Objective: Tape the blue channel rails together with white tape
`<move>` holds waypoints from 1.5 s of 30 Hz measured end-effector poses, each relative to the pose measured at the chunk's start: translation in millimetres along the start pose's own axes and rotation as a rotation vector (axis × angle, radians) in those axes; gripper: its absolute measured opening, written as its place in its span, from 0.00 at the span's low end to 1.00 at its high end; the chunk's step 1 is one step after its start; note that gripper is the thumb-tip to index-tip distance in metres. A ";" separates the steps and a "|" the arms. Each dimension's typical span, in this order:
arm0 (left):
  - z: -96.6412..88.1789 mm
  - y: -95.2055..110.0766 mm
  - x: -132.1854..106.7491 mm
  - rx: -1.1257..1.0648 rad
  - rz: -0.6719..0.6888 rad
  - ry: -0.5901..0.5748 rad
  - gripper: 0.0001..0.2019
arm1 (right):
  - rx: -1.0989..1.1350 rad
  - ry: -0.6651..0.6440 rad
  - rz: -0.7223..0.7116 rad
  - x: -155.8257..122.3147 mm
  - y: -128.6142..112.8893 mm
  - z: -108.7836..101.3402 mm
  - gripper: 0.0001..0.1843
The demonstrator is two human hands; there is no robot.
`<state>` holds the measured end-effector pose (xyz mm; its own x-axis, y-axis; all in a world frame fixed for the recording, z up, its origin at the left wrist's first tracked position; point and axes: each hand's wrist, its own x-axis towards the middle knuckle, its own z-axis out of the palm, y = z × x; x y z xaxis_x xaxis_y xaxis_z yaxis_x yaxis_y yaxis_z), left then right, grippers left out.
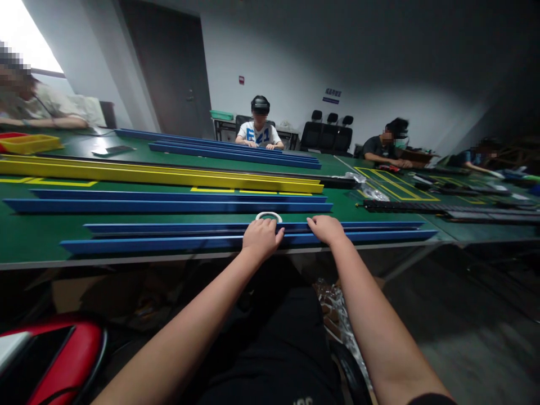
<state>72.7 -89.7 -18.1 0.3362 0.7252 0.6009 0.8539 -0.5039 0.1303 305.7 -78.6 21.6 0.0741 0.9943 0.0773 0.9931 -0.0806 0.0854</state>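
A pair of long blue rails [169, 243] lies along the near edge of the green table, right in front of me. Over them is my left hand [262, 239], its fingers closed around the near side of a white ring [269, 215] that looks like a roll of tape. The ring's upper arc shows beyond my knuckles; its lower part is hidden. My right hand [328, 229] rests over the same rails, a short way to the right, with fingers bent and closed. Whatever is between its fingertips is too small to make out.
Farther in lie more blue rails [181, 206], yellow rails [160, 175] and dark strips [447, 208]. Yellow trays [31, 143] stand at left. Crumpled clear plastic [371, 188] is on the table. A red stool [71, 360] stands low left. Several co-workers sit around the table.
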 end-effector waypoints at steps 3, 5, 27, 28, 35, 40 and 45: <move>-11.5 -26.9 -10.7 0.052 -0.062 0.014 0.20 | 0.037 0.061 -0.142 -4.9 -52.2 2.9 0.31; -21.6 -53.5 -19.7 0.115 -0.129 0.026 0.20 | 0.055 0.120 -0.213 -10.5 -90.9 5.6 0.29; -43.9 -121.7 -45.8 0.237 -0.242 0.066 0.19 | 0.116 0.360 -0.234 -21.4 -130.2 15.5 0.24; -40.5 -112.0 -42.2 0.229 -0.235 0.066 0.19 | 0.101 0.358 -0.229 -21.2 -118.7 16.5 0.23; -6.8 -37.0 -14.0 0.145 -0.206 0.043 0.21 | 0.028 0.377 -0.231 -16.7 -29.0 23.3 0.21; 5.8 -5.1 -1.9 0.081 -0.170 0.001 0.22 | 0.024 0.352 -0.194 -11.2 8.7 28.7 0.20; -6.6 -13.3 -8.9 0.043 -0.064 -0.039 0.20 | 0.047 0.345 -0.166 -10.1 10.9 29.4 0.19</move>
<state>55.7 -92.5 -20.0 0.2949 0.7735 0.5610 0.8903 -0.4356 0.1327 318.5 -87.5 -7.4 -0.1147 0.9109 0.3963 0.9927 0.0903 0.0798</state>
